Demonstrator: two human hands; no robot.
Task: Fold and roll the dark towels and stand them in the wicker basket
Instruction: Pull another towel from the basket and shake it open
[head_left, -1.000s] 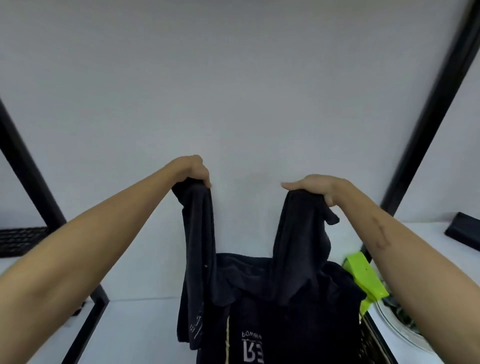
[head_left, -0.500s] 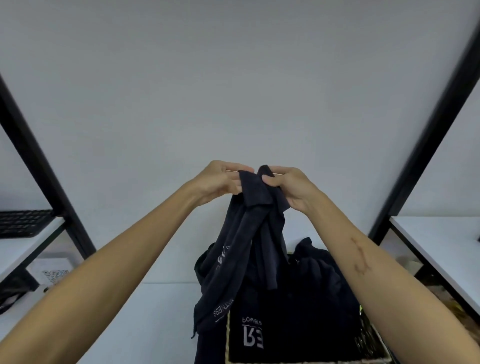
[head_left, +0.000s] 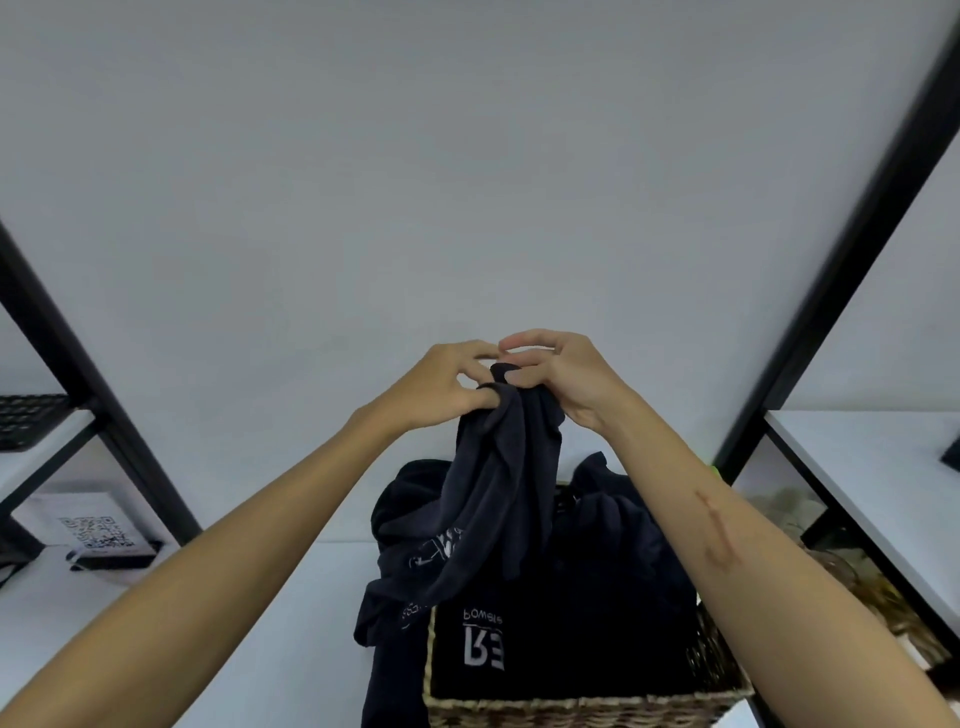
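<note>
Presently, the white worktop (head_left: 291, 613) is seen to carry a rectangular woven wicker basket (head_left: 582, 709) at the near edge, filled with dark cloth bearing white lettering. Above it, one dark navy towel (head_left: 493, 499) is held up, its bunched top edge gathered where the two hands meet, its lower part draped over the basket's left rim and hanging down the outside. The left hand (head_left: 441, 384) is closed on the gathered edge, fingers curled round the cloth. The right hand (head_left: 561, 379) pinches the same edge from the other side, its upper fingers lifted clear. The step in hand is judged to be the joining of two corners for a fold. Corners should be matched squarely before the cloth is lowered, and the hanging tail should be lifted free of the rim so it does not drag the other cloths. To the left, a small card with a printed code (head_left: 96, 538) stands well apart beneath a black frame post (head_left: 88, 384).
</note>
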